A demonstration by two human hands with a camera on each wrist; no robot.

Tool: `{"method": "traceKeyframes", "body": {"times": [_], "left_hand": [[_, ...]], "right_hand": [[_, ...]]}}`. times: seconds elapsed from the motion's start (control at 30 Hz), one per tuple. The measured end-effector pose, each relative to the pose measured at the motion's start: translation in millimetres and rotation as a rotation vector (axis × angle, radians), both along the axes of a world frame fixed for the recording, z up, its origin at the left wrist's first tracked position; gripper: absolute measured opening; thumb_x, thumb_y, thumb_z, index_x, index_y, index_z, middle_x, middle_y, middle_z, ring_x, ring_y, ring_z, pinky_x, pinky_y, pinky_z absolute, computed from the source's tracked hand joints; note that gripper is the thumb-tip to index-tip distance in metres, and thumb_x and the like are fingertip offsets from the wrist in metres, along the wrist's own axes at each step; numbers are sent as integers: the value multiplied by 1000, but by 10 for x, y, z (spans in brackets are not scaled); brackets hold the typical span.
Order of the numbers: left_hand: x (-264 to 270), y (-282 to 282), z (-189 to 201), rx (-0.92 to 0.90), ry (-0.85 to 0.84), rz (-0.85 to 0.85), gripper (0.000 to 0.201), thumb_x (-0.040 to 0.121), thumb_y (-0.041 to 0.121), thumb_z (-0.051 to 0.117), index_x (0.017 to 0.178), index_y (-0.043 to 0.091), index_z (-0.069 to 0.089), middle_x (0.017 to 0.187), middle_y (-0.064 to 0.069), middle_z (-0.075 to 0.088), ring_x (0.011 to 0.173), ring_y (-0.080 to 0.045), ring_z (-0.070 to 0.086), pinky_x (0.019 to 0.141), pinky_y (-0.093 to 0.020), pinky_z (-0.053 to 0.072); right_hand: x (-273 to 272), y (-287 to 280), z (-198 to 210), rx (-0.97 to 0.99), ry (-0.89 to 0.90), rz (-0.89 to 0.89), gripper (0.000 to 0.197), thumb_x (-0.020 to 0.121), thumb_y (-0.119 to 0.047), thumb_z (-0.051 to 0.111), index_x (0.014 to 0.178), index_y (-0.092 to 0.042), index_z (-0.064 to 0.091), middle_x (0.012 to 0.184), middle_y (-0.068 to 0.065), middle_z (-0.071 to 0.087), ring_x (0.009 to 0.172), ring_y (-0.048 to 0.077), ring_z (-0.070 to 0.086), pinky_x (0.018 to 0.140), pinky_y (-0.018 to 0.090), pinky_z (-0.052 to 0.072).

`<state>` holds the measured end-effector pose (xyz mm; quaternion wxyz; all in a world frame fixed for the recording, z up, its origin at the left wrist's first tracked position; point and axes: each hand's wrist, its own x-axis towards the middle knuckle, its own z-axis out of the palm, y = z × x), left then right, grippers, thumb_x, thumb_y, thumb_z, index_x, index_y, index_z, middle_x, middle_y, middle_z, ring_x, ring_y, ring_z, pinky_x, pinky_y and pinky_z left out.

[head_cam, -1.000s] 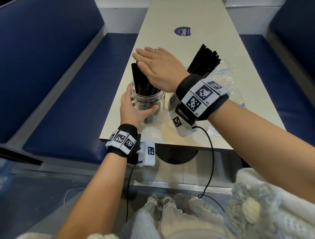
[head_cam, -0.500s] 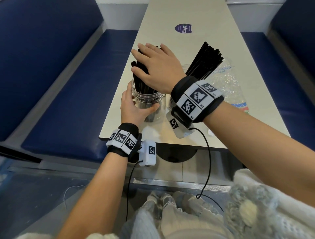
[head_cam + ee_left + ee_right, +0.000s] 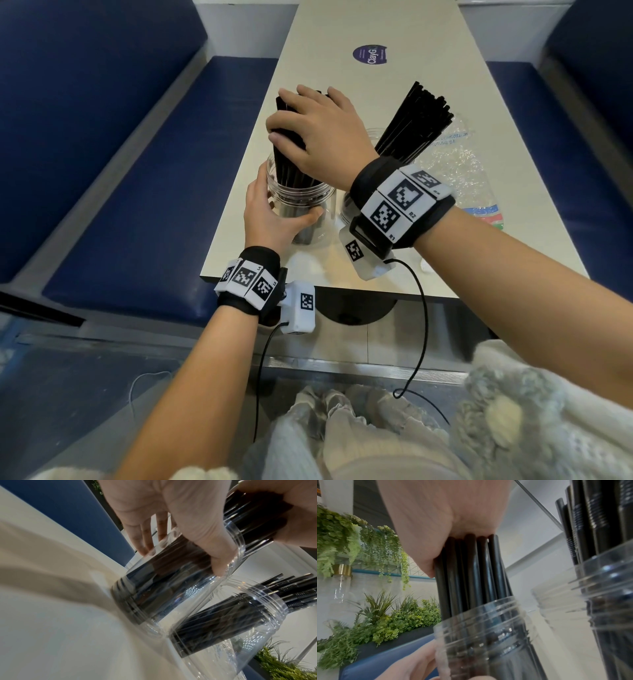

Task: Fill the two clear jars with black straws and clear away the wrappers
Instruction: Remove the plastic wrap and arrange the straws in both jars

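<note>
Two clear jars stand side by side near the table's front edge. My left hand (image 3: 270, 219) grips the left jar (image 3: 301, 209) round its wall, thumb in front and fingers behind. A bundle of black straws (image 3: 291, 161) stands in it. My right hand (image 3: 308, 133) lies over the straw tops, thumb and fingers curled down round the bundle (image 3: 471, 568). The right jar (image 3: 346, 212) is mostly hidden behind my right wrist, and its black straws (image 3: 418, 120) fan out to the right. A crumpled clear wrapper (image 3: 469, 178) lies on the table just right of that jar.
The beige table (image 3: 359, 27) runs away from me with a round purple sticker (image 3: 370, 54) further along it. Blue bench seats (image 3: 154, 171) flank it on both sides. A small white scrap (image 3: 424, 267) lies near the front right edge.
My right hand lay flat over the straw tops. Its fingers and thumb have since curled down round the bundle. The left hand has kept its hold on the jar.
</note>
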<state>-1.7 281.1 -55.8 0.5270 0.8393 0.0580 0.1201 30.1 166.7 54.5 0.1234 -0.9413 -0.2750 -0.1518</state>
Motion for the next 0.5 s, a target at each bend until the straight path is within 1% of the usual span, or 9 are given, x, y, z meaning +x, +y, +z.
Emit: {"method": "traceKeyframes", "body": {"times": [0.07, 0.13, 0.2, 0.27, 0.33, 0.43, 0.5], "left_hand": [[0, -1, -3, 1, -6, 3, 107, 61, 32, 86, 148, 21, 25, 141, 1, 38, 125, -5, 36, 106, -28, 39], [1, 0, -1, 9, -7, 5, 106, 62, 31, 86, 148, 21, 25, 141, 1, 37, 121, -1, 33, 105, -25, 38], [-2, 0, 3, 18, -9, 6, 105, 62, 32, 86, 147, 22, 26, 141, 2, 38, 119, 1, 32, 102, -22, 36], [-5, 1, 5, 21, -10, 4, 105, 62, 33, 86, 147, 23, 26, 141, 3, 38, 122, -1, 34, 101, -20, 35], [-7, 0, 6, 21, -4, -1, 105, 62, 33, 85, 147, 23, 25, 141, 2, 38, 128, -7, 35, 101, -20, 33], [-8, 2, 9, 29, 7, -3, 105, 63, 33, 85, 147, 23, 23, 143, 1, 37, 132, -12, 35, 102, -21, 33], [-5, 1, 14, 32, 9, -2, 105, 64, 33, 85, 148, 22, 23, 144, 0, 36, 133, -13, 34, 105, -25, 35]], "right_hand": [[7, 6, -2, 31, -6, 4, 29, 95, -33, 35, 112, -25, 57, 136, -4, 49, 135, 21, 34, 109, 41, 19], [14, 10, -11, 62, -8, 7, 28, 94, -28, 36, 110, -22, 57, 138, -8, 48, 136, 20, 33, 110, 41, 18], [17, 2, -32, 53, -21, 12, 31, 93, -27, 35, 115, -24, 56, 141, -10, 45, 137, 19, 32, 110, 41, 18], [11, -14, -48, 41, -14, 12, 35, 95, -29, 32, 125, -28, 51, 144, -10, 42, 138, 18, 30, 111, 40, 16], [-1, -28, -55, 37, -19, 12, 38, 97, -33, 30, 132, -28, 45, 145, -9, 41, 138, 18, 30, 112, 40, 15], [-21, -36, -57, -17, -39, 5, 42, 98, -36, 26, 139, -28, 35, 145, -8, 40, 138, 18, 30, 111, 38, 17], [-31, -39, -47, -34, -43, 7, 43, 98, -36, 25, 140, -29, 31, 145, -6, 40, 137, 19, 31, 110, 38, 18]]}}
